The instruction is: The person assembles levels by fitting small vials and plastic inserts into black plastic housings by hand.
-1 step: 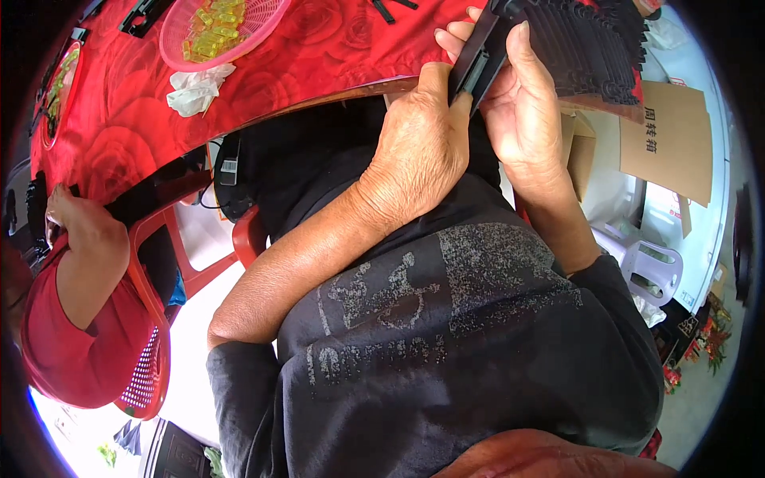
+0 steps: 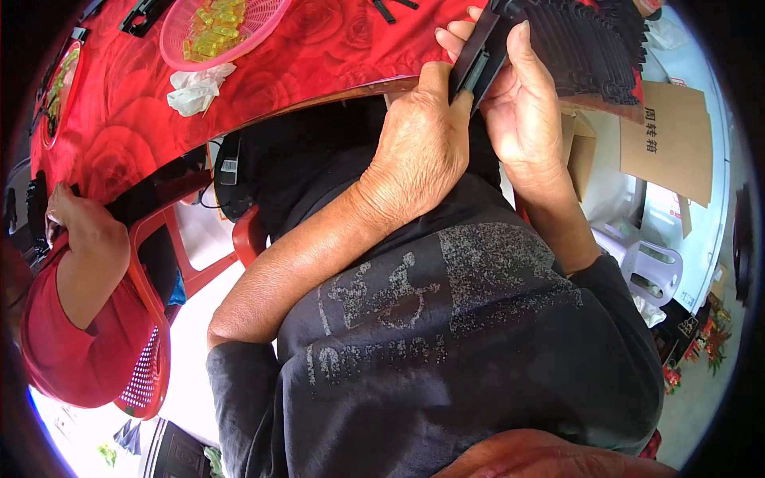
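A round pink perforated plastic basket (image 2: 261, 28) is serving as the landmark, resting on the table (image 2: 311, 60) with its red rose-patterned cover and holding small translucent yellow pieces (image 2: 213, 32). The long narrow black part (image 2: 486, 52) is sitting well to the right of the basket, raised at a slant between both hands. The left hand (image 2: 418, 147) is pinching the lower end of this part, its index finger and thumb closed on the piece; its remaining fingers are staying hidden. The right hand (image 2: 526, 119) is wrapping the part from behind, its fingertips showing along the left side; its thumb is standing upright at the right side, and whether that thumb is touching cannot be told. A pale grey-green strip (image 2: 476, 72) is showing in the part's slot. Farther right of the basket, a dense stack of ribbed black parts (image 2: 594, 52) is lying on the table. Crumpled white tissue (image 2: 199, 89) is lying just below the basket. A black slotted piece (image 2: 143, 17) is lying to the basket's left. Left of and below the basket, a co-worker in a red top (image 2: 76, 334) is sitting on a red plastic chair (image 2: 159, 350).
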